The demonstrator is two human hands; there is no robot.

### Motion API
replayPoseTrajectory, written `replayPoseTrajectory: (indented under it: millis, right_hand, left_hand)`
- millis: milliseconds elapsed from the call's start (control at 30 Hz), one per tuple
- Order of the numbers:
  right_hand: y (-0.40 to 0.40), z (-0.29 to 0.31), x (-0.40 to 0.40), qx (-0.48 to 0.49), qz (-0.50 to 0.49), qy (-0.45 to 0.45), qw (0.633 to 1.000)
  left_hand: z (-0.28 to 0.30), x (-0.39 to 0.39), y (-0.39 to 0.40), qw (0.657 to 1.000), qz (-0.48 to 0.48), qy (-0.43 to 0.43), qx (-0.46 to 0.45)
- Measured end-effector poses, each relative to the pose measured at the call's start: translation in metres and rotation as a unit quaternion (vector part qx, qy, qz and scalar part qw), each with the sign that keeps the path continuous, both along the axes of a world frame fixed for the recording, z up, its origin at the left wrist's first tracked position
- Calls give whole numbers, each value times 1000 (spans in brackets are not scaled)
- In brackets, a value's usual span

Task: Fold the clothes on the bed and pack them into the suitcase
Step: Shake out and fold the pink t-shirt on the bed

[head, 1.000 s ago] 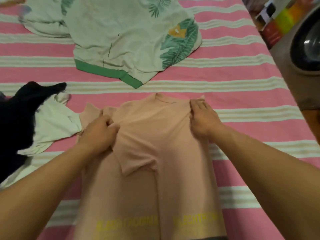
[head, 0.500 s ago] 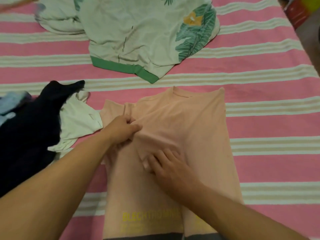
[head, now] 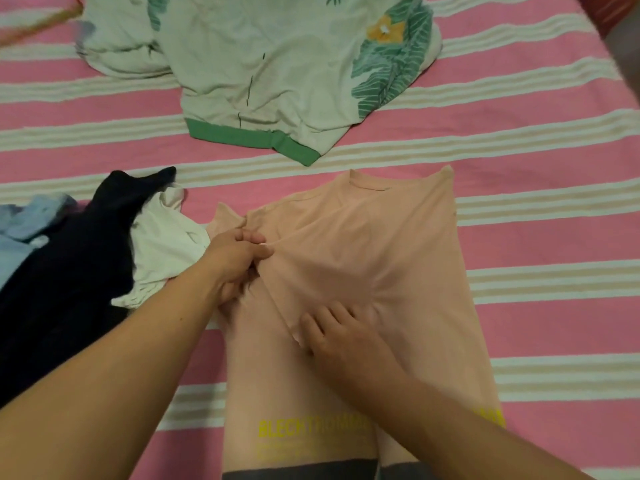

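A peach T-shirt (head: 398, 258) with yellow lettering near its hem lies lengthwise on the pink striped bed (head: 554, 306), both sides folded in toward the middle. My left hand (head: 239, 258) grips the folded left shoulder and sleeve fabric. My right hand (head: 336, 327) lies on the shirt's middle, its fingertips pressing the lower edge of the folded-in sleeve flap. No suitcase is in view.
A cream top with green leaf print and green hem (head: 277, 74) lies crumpled at the far side of the bed. At left lie a dark garment (head: 69, 265), a white garment (head: 166, 247) and a light blue one (head: 20, 230). The bed's right edge runs at top right.
My right hand left the shirt's right shoulder and came down onto the folded sleeve flap at the middle. My left hand kept its grip on the left shoulder.
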State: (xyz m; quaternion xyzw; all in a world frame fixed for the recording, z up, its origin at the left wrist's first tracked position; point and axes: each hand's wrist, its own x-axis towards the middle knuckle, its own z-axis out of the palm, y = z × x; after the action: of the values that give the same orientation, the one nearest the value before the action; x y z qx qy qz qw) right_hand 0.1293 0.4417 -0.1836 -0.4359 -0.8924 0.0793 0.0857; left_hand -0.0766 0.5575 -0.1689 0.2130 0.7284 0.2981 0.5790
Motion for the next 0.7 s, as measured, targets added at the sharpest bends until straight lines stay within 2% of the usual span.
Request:
replayPoseTrajectory:
  millis: [67, 133, 200, 233, 300, 367, 433, 467, 567, 633, 700]
  right_hand:
    - [1, -1, -8, 46, 8, -7, 999]
    - [4, 8, -7, 35, -1, 16, 999]
    - [4, 25, 3, -18, -103, 114, 988]
    - [4, 39, 13, -68, -190, 189, 961]
    - [7, 63, 39, -138, -364, 333, 859]
    - [10, 73, 70, -161, -474, 404, 766]
    - [16, 68, 102, -219, -528, 399, 717]
    - [18, 61, 116, -267, -545, 385, 695]
    - [20, 32, 144, -355, -587, 368, 628]
    - [24, 24, 149, -356, -579, 377, 629]
    - [27, 18, 151, -355, -570, 381, 635]
  left_hand:
    - [-1, -1, -3, 999, 7, 34, 12]
    - [9, 2, -5, 994, -6, 102, 29]
    - [31, 9, 0, 989, -18, 136, 61]
    - [45, 16, 7, 989, -20, 118, 90]
    - [78, 42, 25, 985, -25, 36, 166]
    - [99, 75, 44, 969, -85, 33, 231]
    - [100, 112, 60, 934, -206, 116, 270]
    - [93, 129, 66, 906, -277, 167, 274]
    - [54, 175, 77, 789, -481, 292, 249]
    - [35, 195, 80, 723, -539, 356, 246]
    - [26, 207, 81, 706, -537, 389, 249]
